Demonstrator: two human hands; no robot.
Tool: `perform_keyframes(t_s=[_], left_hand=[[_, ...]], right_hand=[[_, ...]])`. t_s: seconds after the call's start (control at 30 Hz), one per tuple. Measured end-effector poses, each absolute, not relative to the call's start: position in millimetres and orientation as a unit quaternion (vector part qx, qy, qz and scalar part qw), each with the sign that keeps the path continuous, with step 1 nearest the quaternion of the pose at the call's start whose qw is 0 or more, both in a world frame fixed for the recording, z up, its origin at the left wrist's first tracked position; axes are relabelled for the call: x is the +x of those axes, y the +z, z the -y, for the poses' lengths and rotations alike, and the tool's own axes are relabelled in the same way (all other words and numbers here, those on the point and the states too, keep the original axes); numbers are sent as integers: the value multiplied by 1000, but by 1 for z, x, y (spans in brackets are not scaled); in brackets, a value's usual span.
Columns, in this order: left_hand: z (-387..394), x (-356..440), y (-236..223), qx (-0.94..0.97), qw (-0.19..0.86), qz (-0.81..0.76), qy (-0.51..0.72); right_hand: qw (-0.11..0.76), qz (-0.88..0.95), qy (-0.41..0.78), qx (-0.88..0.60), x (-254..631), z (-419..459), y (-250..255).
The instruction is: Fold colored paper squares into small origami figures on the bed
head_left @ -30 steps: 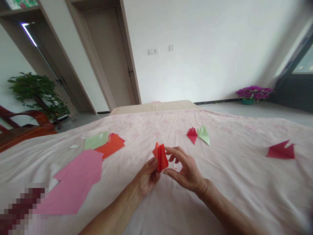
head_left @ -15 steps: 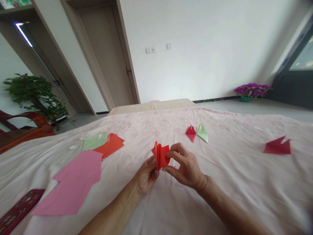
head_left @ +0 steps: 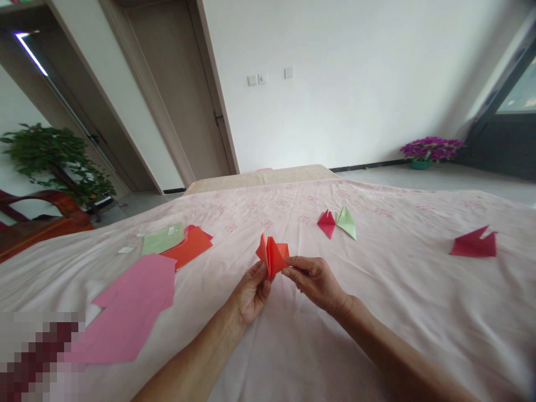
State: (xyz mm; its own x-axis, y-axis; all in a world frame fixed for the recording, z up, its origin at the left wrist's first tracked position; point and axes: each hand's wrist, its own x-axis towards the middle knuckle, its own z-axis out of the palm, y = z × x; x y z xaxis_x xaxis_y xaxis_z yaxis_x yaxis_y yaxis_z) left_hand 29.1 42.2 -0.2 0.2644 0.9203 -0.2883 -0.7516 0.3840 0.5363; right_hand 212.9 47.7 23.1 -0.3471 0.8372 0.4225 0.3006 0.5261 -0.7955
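Observation:
An orange-red folded paper [head_left: 274, 258] with several upright flaps is held above the cloth in front of me. My left hand [head_left: 252, 290] grips its lower left side between thumb and fingers. At its right edge my right hand [head_left: 312, 279] pinches a flap between thumb and forefinger. Beyond the hands stand a small red folded paper [head_left: 326, 223] and a light green folded paper [head_left: 346, 223], side by side. Farther right lies a dark red folded paper [head_left: 475, 243] with a notch in its top.
Pink paper sheets [head_left: 129, 312], orange sheets [head_left: 191, 248] and a light green packet [head_left: 163, 237] lie at the left on the flowered cloth [head_left: 377, 346]. A wooden chair [head_left: 54, 215] and a leafy plant [head_left: 54, 156] stand beyond the left edge. Purple flowers [head_left: 433, 148] are by the wall.
My right hand's fingers have closed on the right flap of the orange-red paper, which now spreads outward. The left hand keeps its hold. The view has shifted slightly.

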Motion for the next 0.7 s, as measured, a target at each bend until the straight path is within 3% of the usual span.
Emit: perform_keyframes(t_s=[0.17,0.5,0.7], left_hand=[[-42,31,-1,171,780,-288,529],[-41,32,1,221,778,-320,494],[-39,34,-1,228,775,-317,497]], right_hand=[[415,754,377,-343,212,-48,26],[365,780,289,-419,214,-44,42],[433,729,220,-481,205,-41,36]])
